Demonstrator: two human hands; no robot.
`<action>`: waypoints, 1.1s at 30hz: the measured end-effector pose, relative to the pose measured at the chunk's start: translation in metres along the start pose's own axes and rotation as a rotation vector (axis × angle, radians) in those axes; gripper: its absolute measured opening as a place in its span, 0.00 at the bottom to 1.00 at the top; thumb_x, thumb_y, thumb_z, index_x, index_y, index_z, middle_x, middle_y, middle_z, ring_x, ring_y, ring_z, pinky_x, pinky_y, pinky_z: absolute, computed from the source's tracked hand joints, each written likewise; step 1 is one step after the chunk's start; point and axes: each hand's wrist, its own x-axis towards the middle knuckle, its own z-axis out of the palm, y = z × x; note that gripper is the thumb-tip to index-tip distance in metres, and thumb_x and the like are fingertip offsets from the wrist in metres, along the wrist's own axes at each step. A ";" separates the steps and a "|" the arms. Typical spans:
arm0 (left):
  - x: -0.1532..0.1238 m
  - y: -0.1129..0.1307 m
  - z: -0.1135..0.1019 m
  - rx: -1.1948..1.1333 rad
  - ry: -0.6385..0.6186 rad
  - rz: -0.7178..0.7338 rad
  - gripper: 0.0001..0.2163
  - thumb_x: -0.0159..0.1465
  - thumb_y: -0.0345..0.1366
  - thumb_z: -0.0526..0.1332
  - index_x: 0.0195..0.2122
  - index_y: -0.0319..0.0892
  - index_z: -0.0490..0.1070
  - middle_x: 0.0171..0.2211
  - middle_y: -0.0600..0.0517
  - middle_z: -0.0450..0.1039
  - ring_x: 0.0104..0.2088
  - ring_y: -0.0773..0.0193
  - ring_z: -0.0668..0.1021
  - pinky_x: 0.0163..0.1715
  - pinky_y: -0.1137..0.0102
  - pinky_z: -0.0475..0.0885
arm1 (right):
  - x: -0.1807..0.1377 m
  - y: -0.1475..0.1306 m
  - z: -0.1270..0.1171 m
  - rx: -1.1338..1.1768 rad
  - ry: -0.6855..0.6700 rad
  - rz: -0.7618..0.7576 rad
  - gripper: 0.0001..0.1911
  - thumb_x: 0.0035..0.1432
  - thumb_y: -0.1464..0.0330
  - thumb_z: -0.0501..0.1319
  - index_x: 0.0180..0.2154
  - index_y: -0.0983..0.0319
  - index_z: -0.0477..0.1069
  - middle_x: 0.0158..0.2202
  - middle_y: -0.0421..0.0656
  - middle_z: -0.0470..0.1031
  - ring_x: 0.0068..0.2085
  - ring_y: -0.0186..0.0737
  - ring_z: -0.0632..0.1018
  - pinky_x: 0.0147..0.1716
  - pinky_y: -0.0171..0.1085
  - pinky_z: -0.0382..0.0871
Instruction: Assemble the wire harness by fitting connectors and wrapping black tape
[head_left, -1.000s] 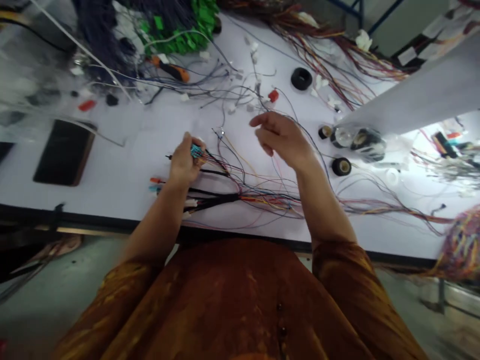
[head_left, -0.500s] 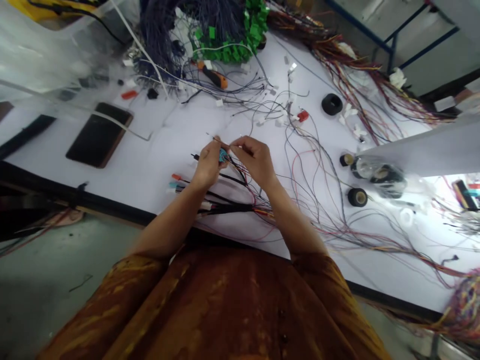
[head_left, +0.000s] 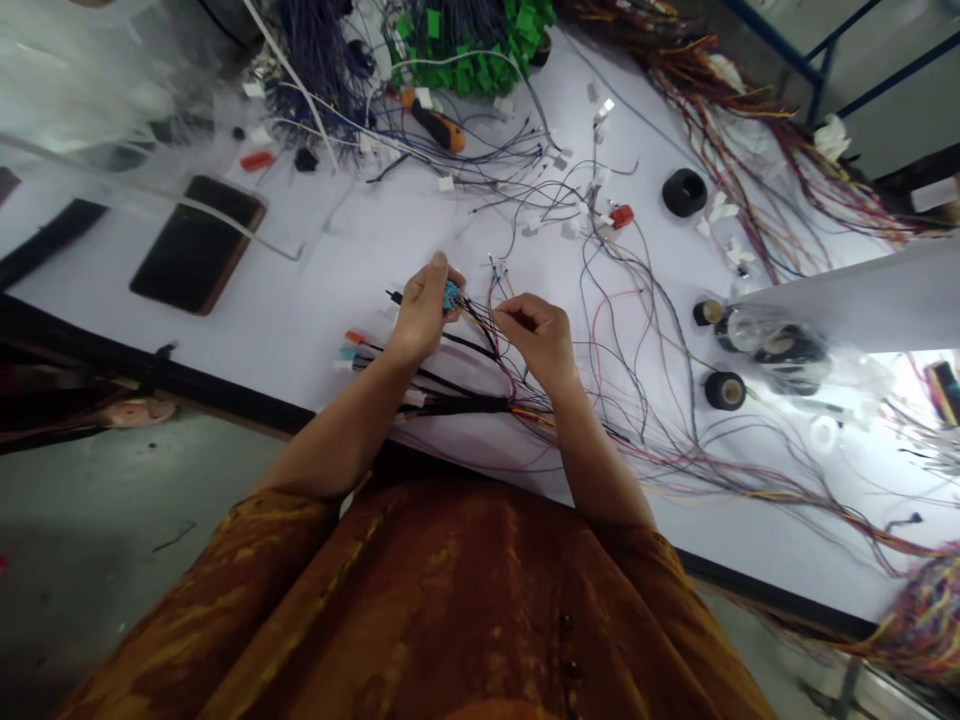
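A small blue connector (head_left: pixel 451 295) with wires leading out of its right side sits in my left hand (head_left: pixel 424 308), whose fingers are closed around it. My right hand (head_left: pixel 536 335) is just to the right, thumb and forefinger pinched at thin wires (head_left: pixel 501 285) whose terminal ends stick up between the hands. Exactly which wire the pinch holds is too small to make out. Below both hands runs a wire harness (head_left: pixel 480 404) with black-sleeved branches. Its left ends carry an orange connector (head_left: pixel 355 338) and a pale blue one (head_left: pixel 347 354).
A dark phone-like slab (head_left: pixel 196 243) lies at left. Behind are an orange-and-black screwdriver (head_left: pixel 439 125), bundled wires with green connectors (head_left: pixel 480 70) and a red connector (head_left: pixel 621 216). Black tape rolls (head_left: pixel 684 192) stand at right, near loose wires. The table's dark edge (head_left: pixel 247 412) runs in front.
My right hand has moved right and slightly down, away from the left hand. Wire ends now show upright between them. The left hand keeps the blue connector; the whole view has shifted slightly.
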 end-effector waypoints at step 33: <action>0.006 -0.016 -0.011 0.212 -0.125 0.204 0.26 0.70 0.60 0.52 0.27 0.43 0.67 0.18 0.55 0.62 0.16 0.71 0.64 0.16 0.73 0.58 | 0.017 -0.006 0.012 -0.130 -0.087 -0.089 0.05 0.59 0.70 0.61 0.30 0.62 0.70 0.27 0.37 0.67 0.29 0.31 0.65 0.31 0.34 0.58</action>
